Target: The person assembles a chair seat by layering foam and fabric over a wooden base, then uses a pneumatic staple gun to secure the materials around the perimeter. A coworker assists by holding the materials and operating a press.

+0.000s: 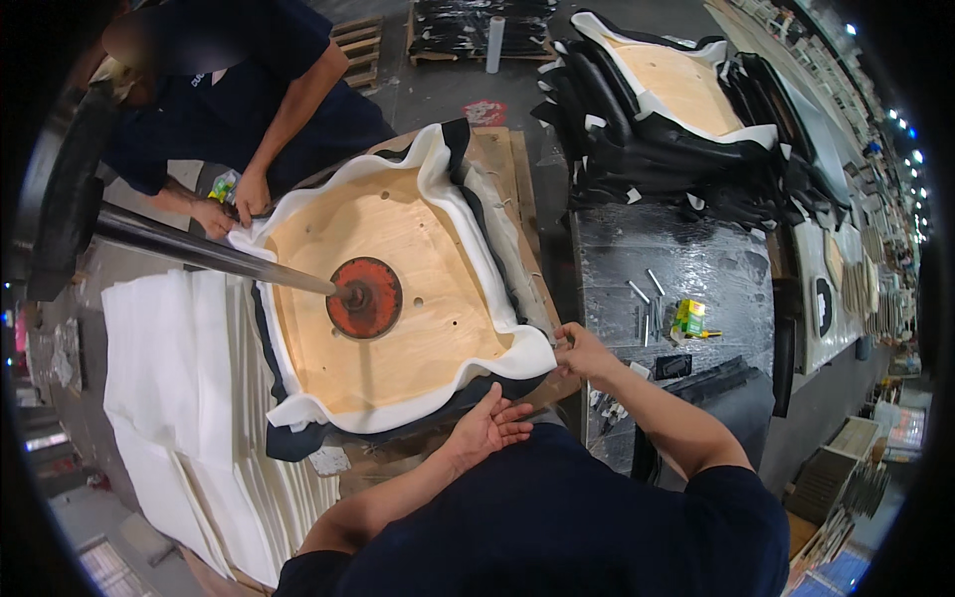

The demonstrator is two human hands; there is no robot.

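The right hand's (pixel 585 356) fingers were bent at the near-right corner of the white padding (pixel 527 351); I could not tell whether they pinched it. The left hand (pixel 485 430), its fingers loosely spread and unclenched, was right by the black cover's (pixel 517 385) edge. Beyond both hands' fingers lay the wooden panel (pixel 438 264), under a red disc (pixel 380 310); farther off, a co-worker's hands (pixel 254 194) met the far-left corner.
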